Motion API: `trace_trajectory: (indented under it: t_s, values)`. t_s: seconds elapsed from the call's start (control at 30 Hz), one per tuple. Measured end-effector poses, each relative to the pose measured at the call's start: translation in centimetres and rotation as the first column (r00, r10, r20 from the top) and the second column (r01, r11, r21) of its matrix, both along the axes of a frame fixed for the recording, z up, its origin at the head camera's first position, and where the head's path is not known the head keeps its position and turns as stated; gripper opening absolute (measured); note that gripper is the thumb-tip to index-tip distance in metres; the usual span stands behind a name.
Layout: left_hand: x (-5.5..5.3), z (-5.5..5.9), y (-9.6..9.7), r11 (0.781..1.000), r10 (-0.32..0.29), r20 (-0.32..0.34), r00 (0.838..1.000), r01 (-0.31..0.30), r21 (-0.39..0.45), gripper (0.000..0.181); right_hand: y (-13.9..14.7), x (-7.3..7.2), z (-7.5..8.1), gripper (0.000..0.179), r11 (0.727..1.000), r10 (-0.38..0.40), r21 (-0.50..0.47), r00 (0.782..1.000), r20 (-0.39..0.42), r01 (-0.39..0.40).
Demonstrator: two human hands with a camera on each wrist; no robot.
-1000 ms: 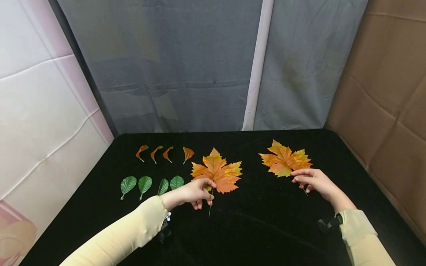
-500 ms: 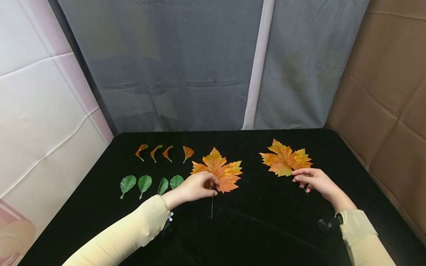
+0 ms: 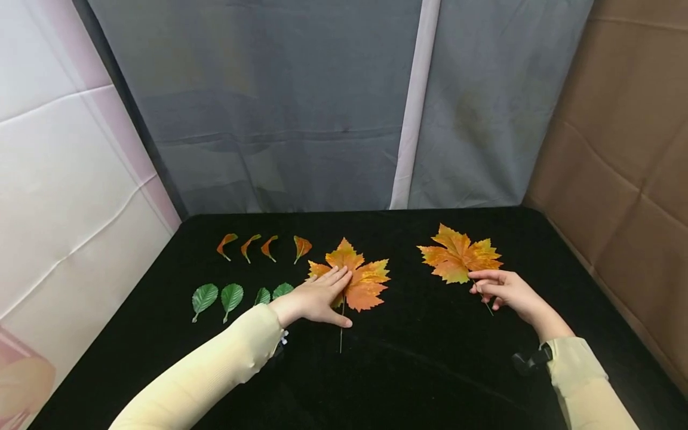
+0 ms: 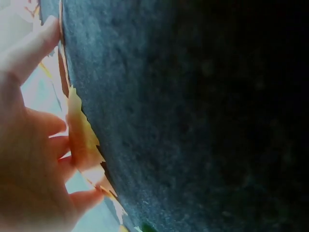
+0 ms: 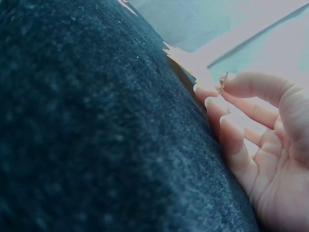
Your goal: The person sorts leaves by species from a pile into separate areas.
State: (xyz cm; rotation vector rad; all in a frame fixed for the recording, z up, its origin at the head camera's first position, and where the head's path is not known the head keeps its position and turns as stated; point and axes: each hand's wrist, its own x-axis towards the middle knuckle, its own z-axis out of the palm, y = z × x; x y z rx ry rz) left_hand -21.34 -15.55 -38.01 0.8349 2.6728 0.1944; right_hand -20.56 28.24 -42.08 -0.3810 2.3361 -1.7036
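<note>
An orange-yellow maple leaf [image 3: 365, 289] lies near the middle of the black-covered table, its thin stem pointing toward the front. My left hand [image 3: 317, 295] rests on its left half with fingers straight and spread, the thumb out beside the stem. In the left wrist view the fingertips touch the leaf's edge [image 4: 84, 130]. A similar maple leaf [image 3: 457, 254] lies farther right. My right hand [image 3: 510, 292] pinches its stem between thumb and forefinger, just below the blade. The right wrist view shows the stem's end [image 5: 222, 82] at the thumb tip, the other fingers loosely bent.
Several small curled red-green leaves [image 3: 302, 248] lie in a row at the back left. In front of them is a row of green oval leaves [image 3: 232, 298], partly covered by the left hand and sleeve. A grey curtain [image 3: 295, 119] hangs behind the table [image 3: 430, 370].
My left hand has let go of the middle leaf's stem, shifted up over the blade and spread its fingers flat on it. The right hand stays at its leaf.
</note>
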Motion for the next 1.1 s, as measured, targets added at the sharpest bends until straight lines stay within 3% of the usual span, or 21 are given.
trace_trajectory:
  t_s: [0.13, 0.43, 0.73, 0.93, 1.1]
  values:
    - [-0.3, 0.2, -0.2, 1.000, 0.013, 0.026, 1.000, -0.013, -0.002, 0.108, -0.3, -0.3, 0.3, 0.046, 1.000, 0.008, 0.001, 1.000, -0.002, -0.008]
    - [-0.8, 1.4, -1.0, 1.000, -0.024, 0.138, 0.990, 0.026, -0.013, 0.106, -0.8, -0.6, 0.7, 0.047, 1.000, 0.026, 0.011, 1.000, -0.017, -0.026]
    - [-0.7, 0.5, -0.8, 0.992, -0.012, 0.024, 1.000, 0.015, -0.128, 0.109, -0.6, -0.4, 0.2, 0.047, 0.999, 0.030, 0.014, 0.999, -0.026, -0.030]
    - [-0.4, -0.2, -0.4, 0.985, -0.006, 0.007, 1.000, 0.007, -0.172, 0.108, -0.7, 0.0, 0.4, 0.049, 0.998, -0.021, 0.053, 1.000, -0.010, 0.021]
    - [-0.3, -0.2, -0.3, 0.984, 0.003, 0.015, 1.000, 0.000, -0.180, 0.108, -1.7, 0.2, 1.5, 0.049, 0.995, -0.055, 0.084, 0.998, -0.039, 0.058]
